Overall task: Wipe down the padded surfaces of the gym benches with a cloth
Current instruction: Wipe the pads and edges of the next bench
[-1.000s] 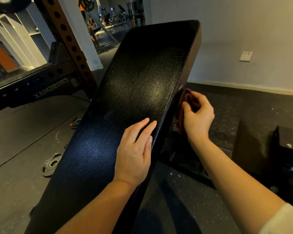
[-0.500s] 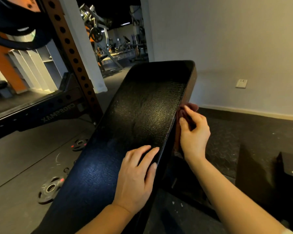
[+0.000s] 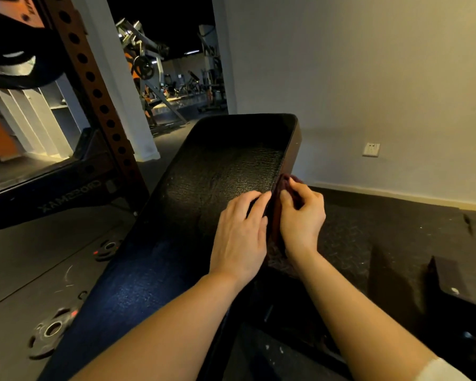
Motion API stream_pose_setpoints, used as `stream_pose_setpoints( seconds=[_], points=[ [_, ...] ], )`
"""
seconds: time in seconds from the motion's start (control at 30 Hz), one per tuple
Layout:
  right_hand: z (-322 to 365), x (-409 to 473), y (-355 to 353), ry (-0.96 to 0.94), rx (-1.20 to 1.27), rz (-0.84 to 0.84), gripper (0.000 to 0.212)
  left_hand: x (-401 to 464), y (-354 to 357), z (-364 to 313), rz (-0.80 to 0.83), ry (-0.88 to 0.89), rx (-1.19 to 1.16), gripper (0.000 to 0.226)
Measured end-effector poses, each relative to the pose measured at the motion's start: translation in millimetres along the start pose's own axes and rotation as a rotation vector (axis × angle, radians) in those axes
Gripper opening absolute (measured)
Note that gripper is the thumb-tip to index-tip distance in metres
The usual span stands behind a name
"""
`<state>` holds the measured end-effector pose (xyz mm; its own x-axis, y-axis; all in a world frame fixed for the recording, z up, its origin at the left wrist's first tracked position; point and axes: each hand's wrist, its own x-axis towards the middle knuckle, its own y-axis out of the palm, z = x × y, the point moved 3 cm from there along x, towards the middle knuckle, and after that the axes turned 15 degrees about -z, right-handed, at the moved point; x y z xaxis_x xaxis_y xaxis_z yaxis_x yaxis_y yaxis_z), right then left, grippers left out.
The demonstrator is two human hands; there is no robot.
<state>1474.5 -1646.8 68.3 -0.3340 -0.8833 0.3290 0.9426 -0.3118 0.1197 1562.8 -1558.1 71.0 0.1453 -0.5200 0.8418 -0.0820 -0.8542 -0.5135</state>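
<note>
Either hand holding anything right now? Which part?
The right hand grips the dark red cloth by its bunched upper part, against the bench pad's right edge. The left hand rests flat on the pad, holding nothing.

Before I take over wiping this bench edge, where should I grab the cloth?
Probably take the dark red cloth at its bunched upper part, coming from the right of the bench pad. It lies against the pad's right side edge, where the right hand already pinches it; the left hand rests on top.
</note>
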Motion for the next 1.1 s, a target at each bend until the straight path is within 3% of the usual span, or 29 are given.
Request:
stream_pose_setpoints(
  seconds=[0.2, 0.43, 0.7, 0.93, 1.1],
  points=[
    [-21, -80, -29, -0.111, 0.091, 0.1, 0.024, -2, -1, -1, -0.062, -0.029, -0.008, 0.046],
    [-13, -11, 2, -0.039, 0.078, 0.05, 0.02, -3, -1, 0, -0.059, -0.008, 0.007, 0.047],
    [-24, -48, -17, -0.086, 0.088, 0.117, 0.021, -3, 0, 0, -0.07, -0.007, 0.019, 0.047],
    [-19, -24, -2, 0.032, 0.077, 0.015, 0.019, -4, 1, 0, -0.074, 0.001, 0.023, 0.046],
    [-24, -53, -18, -0.065, 0.087, 0.076, 0.021, -3, 1, -1, -0.068, -0.003, 0.037, 0.048]
  ],
)
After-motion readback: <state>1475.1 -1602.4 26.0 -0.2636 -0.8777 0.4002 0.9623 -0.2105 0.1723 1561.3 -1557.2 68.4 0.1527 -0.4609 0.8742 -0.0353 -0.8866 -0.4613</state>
